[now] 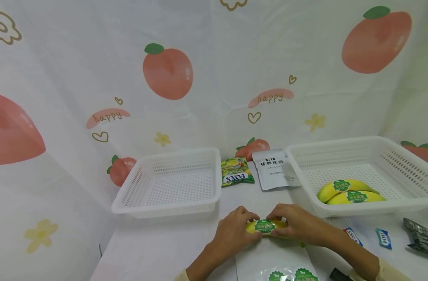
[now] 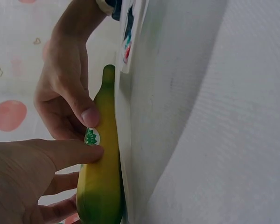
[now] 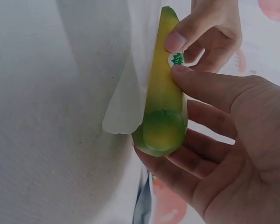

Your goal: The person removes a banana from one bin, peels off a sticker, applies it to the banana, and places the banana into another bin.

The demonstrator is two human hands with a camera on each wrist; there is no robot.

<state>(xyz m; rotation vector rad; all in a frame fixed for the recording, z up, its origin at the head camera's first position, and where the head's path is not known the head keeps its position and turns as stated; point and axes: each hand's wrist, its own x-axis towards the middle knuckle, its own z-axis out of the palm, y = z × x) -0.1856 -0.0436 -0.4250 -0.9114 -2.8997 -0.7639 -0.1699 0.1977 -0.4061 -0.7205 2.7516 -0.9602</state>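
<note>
Both hands hold a yellow banana (image 2: 100, 182) with green ends, low over a white sheet of stickers (image 1: 273, 253). A green-and-white sticker (image 1: 264, 226) sits on the banana's side. From the left, my left hand (image 1: 236, 230) grips it, thumb on the front by the sticker's edge and fingers behind. My right hand (image 1: 301, 224) grips the other end the same way. In the right wrist view, the right thumb (image 3: 200, 84) lies at the sticker's lower edge, and its fingers reach round behind the peel.
An empty white basket (image 1: 168, 208) stands at left. Another basket (image 1: 368, 208) at right holds stickered bananas (image 1: 356, 197). Between them lie a green candy bag (image 1: 236, 171) and a silver pouch (image 1: 276, 171). Small wrapped packets (image 1: 384, 239) and a black packet (image 1: 422, 238) lie at right.
</note>
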